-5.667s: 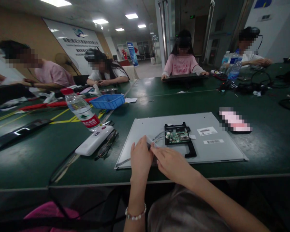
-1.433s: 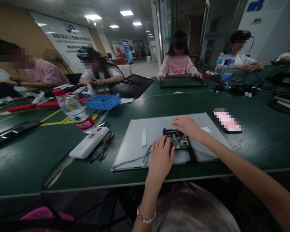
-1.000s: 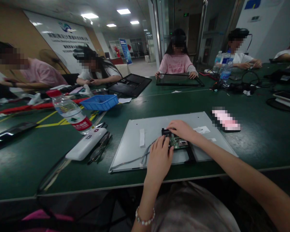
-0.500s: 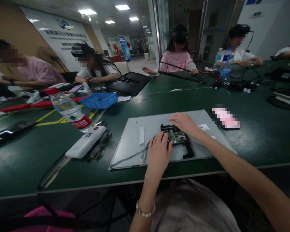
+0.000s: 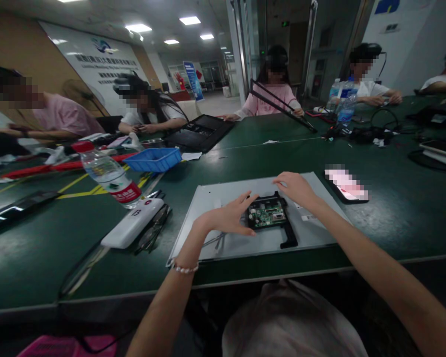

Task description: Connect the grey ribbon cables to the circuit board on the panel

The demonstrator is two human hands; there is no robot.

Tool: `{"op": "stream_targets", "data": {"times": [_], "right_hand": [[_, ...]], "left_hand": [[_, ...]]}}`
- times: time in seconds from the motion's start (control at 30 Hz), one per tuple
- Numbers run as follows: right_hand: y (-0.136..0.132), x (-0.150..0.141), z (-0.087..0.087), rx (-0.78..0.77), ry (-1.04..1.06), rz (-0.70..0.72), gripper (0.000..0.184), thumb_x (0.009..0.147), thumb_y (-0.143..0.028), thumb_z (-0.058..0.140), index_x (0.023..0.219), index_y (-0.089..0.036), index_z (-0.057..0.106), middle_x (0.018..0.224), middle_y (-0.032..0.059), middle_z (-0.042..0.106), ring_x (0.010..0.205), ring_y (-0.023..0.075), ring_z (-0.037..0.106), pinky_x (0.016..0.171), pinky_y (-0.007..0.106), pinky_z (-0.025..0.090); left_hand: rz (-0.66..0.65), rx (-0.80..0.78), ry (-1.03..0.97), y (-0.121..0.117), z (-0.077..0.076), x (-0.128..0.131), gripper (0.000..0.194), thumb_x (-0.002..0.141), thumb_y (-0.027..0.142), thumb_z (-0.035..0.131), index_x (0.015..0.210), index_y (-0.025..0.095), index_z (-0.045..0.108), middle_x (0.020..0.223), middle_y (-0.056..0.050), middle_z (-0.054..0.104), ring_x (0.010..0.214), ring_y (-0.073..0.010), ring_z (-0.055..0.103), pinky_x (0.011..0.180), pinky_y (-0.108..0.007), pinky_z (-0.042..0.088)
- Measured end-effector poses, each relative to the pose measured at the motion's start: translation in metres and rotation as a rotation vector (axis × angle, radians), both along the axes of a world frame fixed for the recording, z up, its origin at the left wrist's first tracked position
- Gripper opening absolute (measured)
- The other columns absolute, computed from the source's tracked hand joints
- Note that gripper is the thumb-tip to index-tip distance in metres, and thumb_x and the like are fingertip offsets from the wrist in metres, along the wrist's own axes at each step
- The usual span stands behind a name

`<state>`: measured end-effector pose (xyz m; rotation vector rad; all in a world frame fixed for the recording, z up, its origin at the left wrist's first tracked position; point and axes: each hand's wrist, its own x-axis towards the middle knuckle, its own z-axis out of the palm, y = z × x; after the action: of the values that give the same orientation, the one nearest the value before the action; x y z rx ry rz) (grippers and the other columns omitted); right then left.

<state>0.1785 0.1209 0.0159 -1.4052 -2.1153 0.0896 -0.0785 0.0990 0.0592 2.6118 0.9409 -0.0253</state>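
Flat on a dark-green tabletop [image 5: 215,171]: a silver-grey metal panel [image 5: 262,244], bearing a black plastic bracket [image 5: 290,237] around a small green circuit board [image 5: 263,215]. At the board's left end, the left hand [image 5: 226,218], with thumb and fingers spread wide — hiding much of the thin grey cables [image 5: 218,239]; contact impossible to tell. Near the bracket's far-right corner, the right hand [image 5: 295,187], with fingertips narrowly bunched — too small to tell whether around anything. White paper labels [image 5: 307,214] partly hidden behind the right forearm [image 5: 342,223].
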Motion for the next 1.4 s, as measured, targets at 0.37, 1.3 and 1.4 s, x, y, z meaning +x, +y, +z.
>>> {"op": "stream_targets", "data": {"times": [0.37,1.3,1.4], "right_hand": [[-0.003,0.003,0.001,-0.008,0.003,-0.015,0.023,0.088,-0.016,0.051,0.097,-0.019,0.071,0.100,0.0061,0.070,0.097,0.0196,0.062,0.089,0.032,0.045],[0.000,-0.040,-0.008,-0.005,0.012,0.101,0.022,0.090,-0.017,0.051,0.099,-0.018,0.071,0.100,0.0074,0.069,0.094,0.0191,0.061,0.084,0.029,0.045],[0.001,-0.048,-0.012,-0.028,-0.042,0.126,0.022,0.090,-0.018,0.051,0.100,-0.018,0.070,0.102,0.0075,0.068,0.095,0.0190,0.060,0.084,0.029,0.044]], "left_hand": [[0.243,0.172,0.137,0.043,0.059,-0.080,0.070,0.084,0.056,0.047,0.140,0.014,0.036,0.147,-0.014,0.037,0.134,-0.0281,0.036,0.111,-0.042,0.026],[-0.011,-0.061,-0.154,0.010,-0.009,-0.007,0.105,0.065,0.046,0.073,0.148,0.023,0.013,0.150,-0.011,0.029,0.135,-0.0274,0.034,0.112,-0.040,0.029],[-0.032,-0.067,-0.161,0.011,-0.009,-0.007,0.103,0.066,0.045,0.072,0.148,0.023,0.015,0.150,-0.011,0.030,0.136,-0.0270,0.033,0.113,-0.041,0.028]]}}
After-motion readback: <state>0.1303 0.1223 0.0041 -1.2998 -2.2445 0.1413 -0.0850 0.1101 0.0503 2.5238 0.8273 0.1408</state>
